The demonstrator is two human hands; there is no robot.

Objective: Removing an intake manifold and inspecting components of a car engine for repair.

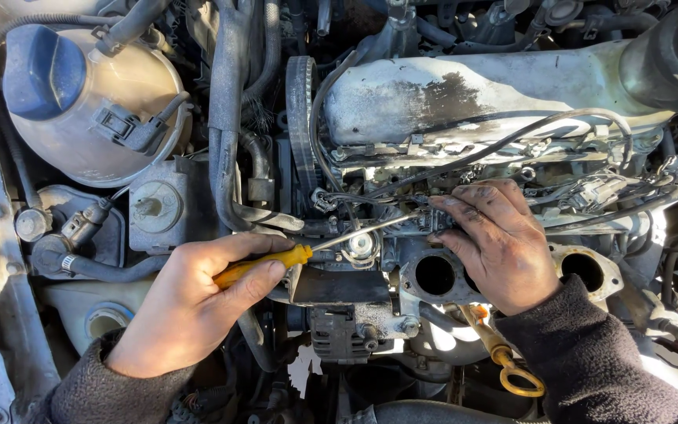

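Note:
I look down into a car engine bay. My left hand (194, 302) grips the yellow handle of a screwdriver (276, 263); its thin metal shaft slants up and to the right toward a small black connector (431, 220). My right hand (496, 243), smeared with grease, pinches that connector with its fingertips just below the grimy valve cover (449, 94). Two round open ports of the engine block (435, 275) show under my right hand.
A round coolant tank with a blue cap (45, 71) sits at the upper left. A toothed belt (301, 118) runs upright in the middle. Hoses and cables cross the bay. A yellow dipstick loop (521, 381) hangs at the lower right.

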